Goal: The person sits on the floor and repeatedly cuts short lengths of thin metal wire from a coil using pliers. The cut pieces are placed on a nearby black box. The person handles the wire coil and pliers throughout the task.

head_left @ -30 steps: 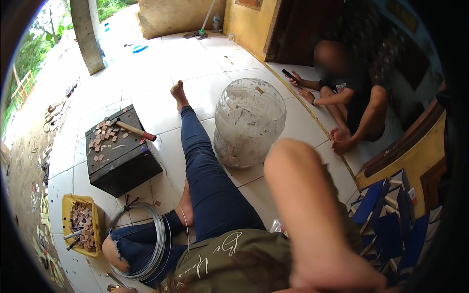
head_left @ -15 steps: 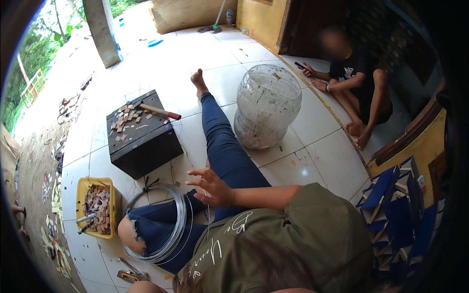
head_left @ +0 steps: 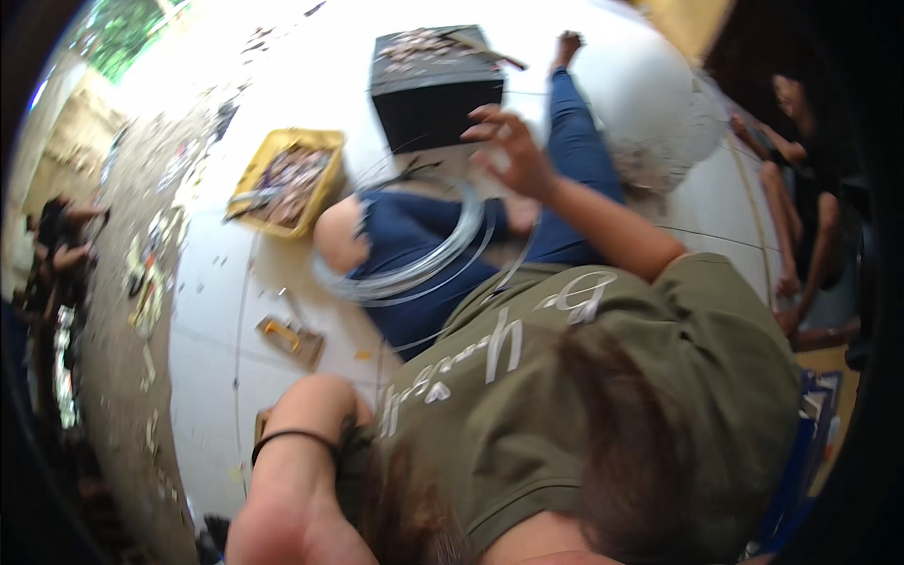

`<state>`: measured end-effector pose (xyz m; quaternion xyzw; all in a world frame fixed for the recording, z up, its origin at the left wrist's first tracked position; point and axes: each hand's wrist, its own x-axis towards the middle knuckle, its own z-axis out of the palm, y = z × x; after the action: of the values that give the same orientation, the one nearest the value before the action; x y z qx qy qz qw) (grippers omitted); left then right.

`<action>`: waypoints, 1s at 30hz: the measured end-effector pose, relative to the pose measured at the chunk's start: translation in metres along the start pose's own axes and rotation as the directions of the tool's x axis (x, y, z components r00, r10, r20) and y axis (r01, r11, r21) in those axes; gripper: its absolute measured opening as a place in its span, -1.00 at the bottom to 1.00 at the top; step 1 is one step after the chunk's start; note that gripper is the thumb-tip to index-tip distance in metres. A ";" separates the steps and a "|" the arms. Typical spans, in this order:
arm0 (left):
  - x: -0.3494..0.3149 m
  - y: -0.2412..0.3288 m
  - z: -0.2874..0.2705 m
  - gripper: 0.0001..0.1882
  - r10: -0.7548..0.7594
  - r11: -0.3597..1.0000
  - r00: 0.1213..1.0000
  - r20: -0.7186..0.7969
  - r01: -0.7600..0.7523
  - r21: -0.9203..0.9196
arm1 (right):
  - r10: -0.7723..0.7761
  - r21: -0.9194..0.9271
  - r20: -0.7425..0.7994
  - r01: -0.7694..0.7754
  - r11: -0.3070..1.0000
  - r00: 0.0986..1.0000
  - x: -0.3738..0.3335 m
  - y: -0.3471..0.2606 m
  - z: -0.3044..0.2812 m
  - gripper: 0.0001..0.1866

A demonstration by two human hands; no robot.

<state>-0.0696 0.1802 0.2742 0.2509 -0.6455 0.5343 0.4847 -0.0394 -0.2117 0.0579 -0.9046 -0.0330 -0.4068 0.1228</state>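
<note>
My right hand (head_left: 513, 155) is raised above my outstretched leg in blue jeans, fingers spread, with nothing visible in it. Looped around my bent left knee lies a coil of pale wire (head_left: 461, 235), and a loose strand runs from it toward my shirt. At the lower left my left arm is bent toward the camera, a black band (head_left: 297, 436) around the wrist. Of my left hand (head_left: 287, 532) only a blurred part shows at the bottom edge; its fingers are hidden. A flat tool with a yellow handle (head_left: 292, 339) rests on the tiles nearby.
A yellow crate (head_left: 311, 212) of small wooden pieces stands left of my knee. Ahead, a black box (head_left: 438, 108) bears wooden pieces and a hammer (head_left: 485, 49). A big clear plastic container (head_left: 650, 113) stands at right, near a seated person (head_left: 800, 188). Blue-covered items (head_left: 810, 433) lie at lower right.
The view has swung left and down, bringing my left arm into sight. My right hand has lifted away from the coil, fingers still apart. The wire stays on my knee.
</note>
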 end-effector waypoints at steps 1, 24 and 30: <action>-0.007 -0.001 -0.005 -0.72 -0.025 0.998 0.999 -0.039 0.023 -0.058 | 0.020 -0.046 -0.038 -0.022 0.999 0.999 0.006 0.010 0.001 -0.73; -0.169 -0.046 -0.082 -0.68 -0.946 0.315 0.319 -0.059 0.860 -0.401 | -0.224 0.220 0.974 -0.325 0.920 0.026 -0.015 -0.025 -0.031 -0.43; -0.346 0.047 -0.059 -0.41 -0.457 -0.876 -0.822 -0.340 0.483 0.011 | -0.484 0.542 0.841 -0.392 0.744 0.244 0.001 -0.008 -0.028 -0.58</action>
<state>0.0514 0.1820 -0.0589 0.7387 0.1886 -0.2125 0.6112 -0.0602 -0.2110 0.0786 -0.8412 -0.2732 0.2772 0.3754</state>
